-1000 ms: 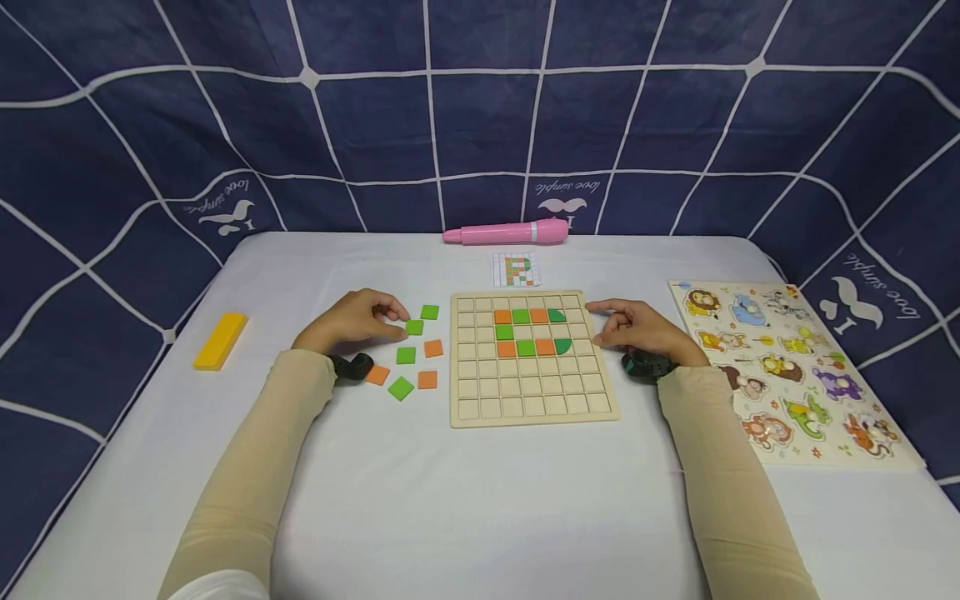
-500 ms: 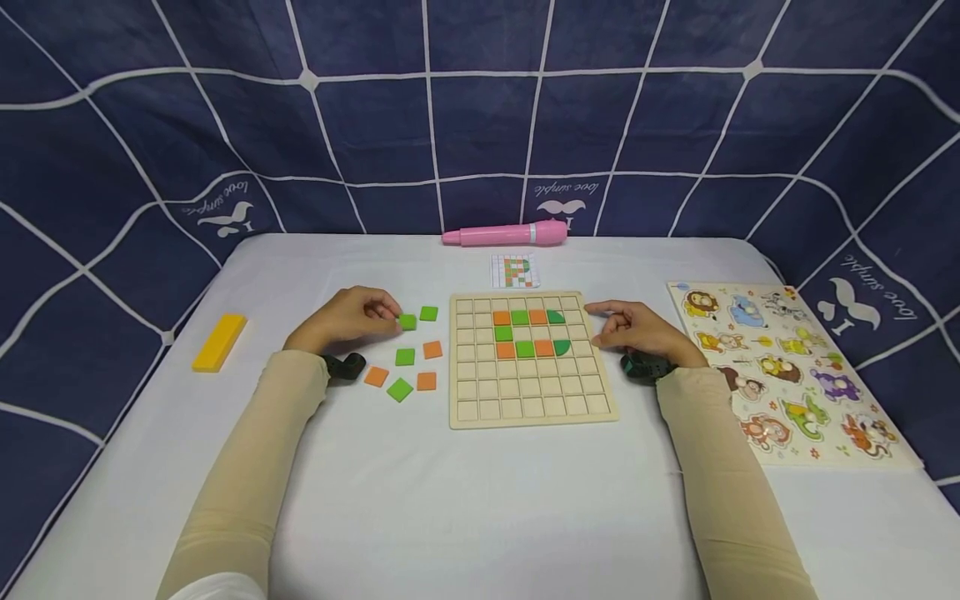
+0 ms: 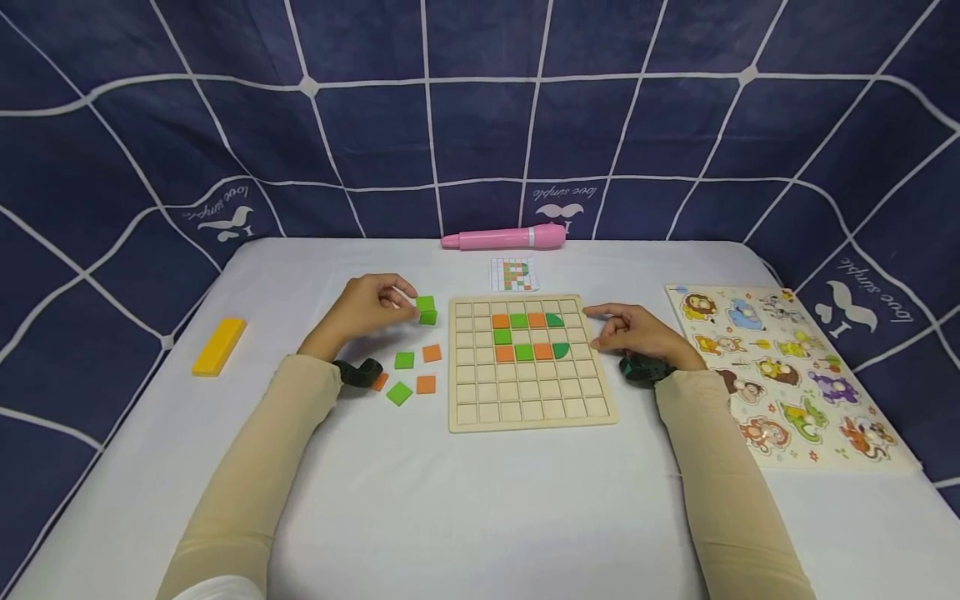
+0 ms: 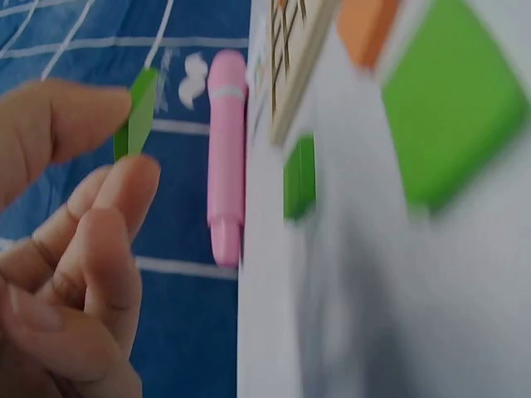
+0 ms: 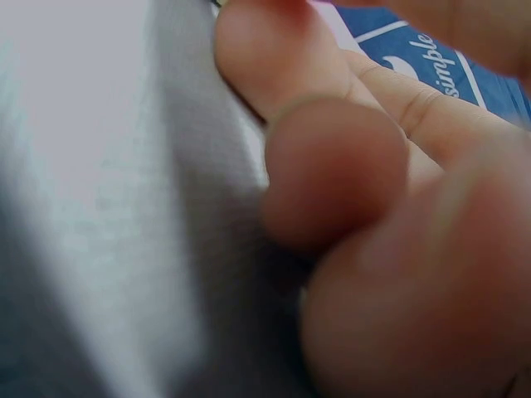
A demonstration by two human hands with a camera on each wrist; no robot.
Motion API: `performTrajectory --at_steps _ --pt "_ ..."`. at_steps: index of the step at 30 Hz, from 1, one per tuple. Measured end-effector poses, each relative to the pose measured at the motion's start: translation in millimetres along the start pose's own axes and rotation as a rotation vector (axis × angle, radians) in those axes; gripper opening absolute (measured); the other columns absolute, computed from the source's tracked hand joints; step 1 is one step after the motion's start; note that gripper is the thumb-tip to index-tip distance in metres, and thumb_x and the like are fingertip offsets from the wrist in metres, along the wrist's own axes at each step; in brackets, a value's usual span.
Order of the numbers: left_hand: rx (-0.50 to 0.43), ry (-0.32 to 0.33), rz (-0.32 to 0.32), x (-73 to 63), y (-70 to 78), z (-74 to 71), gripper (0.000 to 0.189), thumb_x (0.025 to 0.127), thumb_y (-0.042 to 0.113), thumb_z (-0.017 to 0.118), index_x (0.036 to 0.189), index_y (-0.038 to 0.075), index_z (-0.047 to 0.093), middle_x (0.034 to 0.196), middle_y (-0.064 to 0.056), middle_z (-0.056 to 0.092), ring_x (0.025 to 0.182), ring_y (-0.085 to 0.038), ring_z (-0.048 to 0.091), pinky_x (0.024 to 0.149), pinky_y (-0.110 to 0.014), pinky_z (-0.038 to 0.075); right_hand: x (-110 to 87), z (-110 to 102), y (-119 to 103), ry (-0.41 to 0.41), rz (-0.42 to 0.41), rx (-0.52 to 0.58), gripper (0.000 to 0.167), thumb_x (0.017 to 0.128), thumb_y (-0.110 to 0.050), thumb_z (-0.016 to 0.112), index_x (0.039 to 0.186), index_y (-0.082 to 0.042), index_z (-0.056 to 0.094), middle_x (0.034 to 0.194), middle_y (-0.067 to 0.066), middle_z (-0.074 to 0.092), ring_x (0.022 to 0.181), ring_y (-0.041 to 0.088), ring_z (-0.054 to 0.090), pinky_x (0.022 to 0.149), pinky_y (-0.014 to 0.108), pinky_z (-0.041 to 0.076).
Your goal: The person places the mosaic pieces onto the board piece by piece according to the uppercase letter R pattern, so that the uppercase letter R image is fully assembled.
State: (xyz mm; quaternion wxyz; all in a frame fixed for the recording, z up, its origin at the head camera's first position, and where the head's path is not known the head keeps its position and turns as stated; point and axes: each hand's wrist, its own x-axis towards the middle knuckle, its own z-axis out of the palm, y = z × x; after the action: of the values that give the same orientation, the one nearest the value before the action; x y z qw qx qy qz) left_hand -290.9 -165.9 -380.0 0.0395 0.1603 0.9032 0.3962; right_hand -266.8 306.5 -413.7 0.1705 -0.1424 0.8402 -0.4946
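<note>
My left hand [image 3: 365, 307] pinches a green square tile [image 4: 139, 116] between thumb and forefinger, raised off the table. In the head view this tile [image 3: 424, 302] partly covers another green tile [image 3: 428, 318] lying on the table. To the right is a wooden grid board [image 3: 532, 410], with orange and green squares and two dark green rounded pieces set in its cells. My right hand [image 3: 637, 329] rests at the board's right edge, forefinger extended and thumb against the rim. Its other fingers are bent. The right wrist view is mostly blurred fingers and cloth.
Left of the board lie loose green [image 3: 404, 360] and orange [image 3: 426, 384] tiles. A small pattern card [image 3: 514, 274] and a pink pen [image 3: 504, 238] lie behind it. A yellow block [image 3: 219, 347] sits far left, an animal puzzle board [image 3: 795, 375] far right.
My left hand has picked up a green tile and carried it up and to the right, over the neighbouring green tile. The right hand stays at the board's edge.
</note>
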Motion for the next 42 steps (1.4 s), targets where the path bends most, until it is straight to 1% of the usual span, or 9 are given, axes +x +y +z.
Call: performTrajectory --at_steps 4,9,12,17,23,29,36,39,42 --pt "-0.028 0.010 -0.003 1.3 13.8 11.6 0.030 0.089 0.020 0.088 0.114 0.008 0.077 0.094 -0.005 0.079 0.081 -0.019 0.067 0.078 -0.033 0.050 0.3 -0.2 0.6 0.001 0.000 -0.004 0.066 0.094 0.006 0.075 0.153 0.016 0.047 0.081 0.000 0.067 0.064 0.006 0.051 0.058 0.022 0.043" --pt "-0.073 -0.006 -0.002 6.0 30.1 29.2 0.030 0.088 0.020 0.088 0.114 0.008 0.078 0.092 -0.004 0.080 0.082 -0.020 0.070 0.083 -0.036 0.050 0.0 -0.5 0.4 -0.002 -0.003 -0.001 0.066 0.095 0.007 0.075 0.153 0.016 0.046 0.081 0.000 0.067 0.063 0.006 0.051 0.058 0.022 0.043" --pt "-0.099 -0.024 0.009 10.9 36.9 42.3 0.030 0.088 0.021 0.087 0.114 0.009 0.077 0.091 -0.002 0.079 0.082 -0.018 0.071 0.084 -0.035 0.050 0.1 -0.5 0.8 -0.002 -0.001 0.000 0.066 0.094 0.007 0.075 0.153 0.016 0.046 0.081 0.000 0.067 0.064 0.006 0.051 0.058 0.022 0.043" --pt "-0.132 -0.053 0.043 17.8 48.5 65.2 0.030 0.088 0.021 0.087 0.114 0.008 0.077 0.089 -0.002 0.078 0.083 -0.019 0.073 0.082 -0.035 0.052 0.8 -0.1 1.6 -0.003 0.001 -0.005 0.066 0.095 0.005 0.076 0.153 0.015 0.046 0.082 0.001 0.067 0.065 0.007 0.052 0.059 0.023 0.044" --pt "-0.143 -0.096 0.077 24.7 65.9 89.8 0.029 0.089 0.023 0.086 0.113 0.008 0.078 0.090 -0.001 0.079 0.085 -0.019 0.076 0.087 -0.038 0.057 1.0 -0.2 2.3 -0.001 -0.002 0.003 0.065 0.095 0.006 0.076 0.153 0.015 0.047 0.082 0.000 0.067 0.064 0.007 0.052 0.058 0.023 0.043" --pt "-0.089 -0.115 0.112 32.2 85.5 110.3 0.028 0.090 0.025 0.088 0.111 0.010 0.079 0.087 -0.001 0.077 0.084 -0.019 0.070 0.079 -0.034 0.053 0.4 0.0 2.0 -0.004 -0.011 0.001 0.065 0.095 0.006 0.075 0.153 0.016 0.047 0.081 -0.001 0.067 0.064 0.007 0.052 0.059 0.023 0.044" --pt "0.004 -0.149 0.124 36.1 107.4 131.4 0.032 0.090 0.033 0.089 0.110 0.012 0.078 0.090 0.002 0.078 0.082 -0.015 0.070 0.072 -0.028 0.052 0.3 -0.7 2.1 -0.008 -0.008 0.006 0.066 0.095 0.005 0.076 0.153 0.015 0.047 0.082 0.002 0.067 0.064 0.008 0.052 0.060 0.023 0.044" --pt "0.072 -0.146 0.111 38.8 115.3 138.6 0.028 0.091 0.035 0.088 0.109 0.015 0.079 0.092 0.004 0.077 0.081 -0.013 0.068 0.066 -0.028 0.051 0.2 -0.6 2.1 -0.009 -0.011 0.009 0.065 0.095 0.005 0.075 0.153 0.015 0.047 0.083 0.002 0.067 0.065 0.007 0.052 0.060 0.023 0.044" --pt "0.152 -0.135 0.078 42.6 121.0 144.8 0.028 0.091 0.040 0.087 0.109 0.020 0.079 0.088 0.009 0.074 0.081 -0.012 0.067 0.068 -0.033 0.052 0.1 -0.3 1.8 -0.010 -0.015 0.014 0.065 0.096 0.006 0.075 0.153 0.015 0.047 0.082 0.002 0.067 0.064 0.007 0.052 0.060 0.023 0.044"
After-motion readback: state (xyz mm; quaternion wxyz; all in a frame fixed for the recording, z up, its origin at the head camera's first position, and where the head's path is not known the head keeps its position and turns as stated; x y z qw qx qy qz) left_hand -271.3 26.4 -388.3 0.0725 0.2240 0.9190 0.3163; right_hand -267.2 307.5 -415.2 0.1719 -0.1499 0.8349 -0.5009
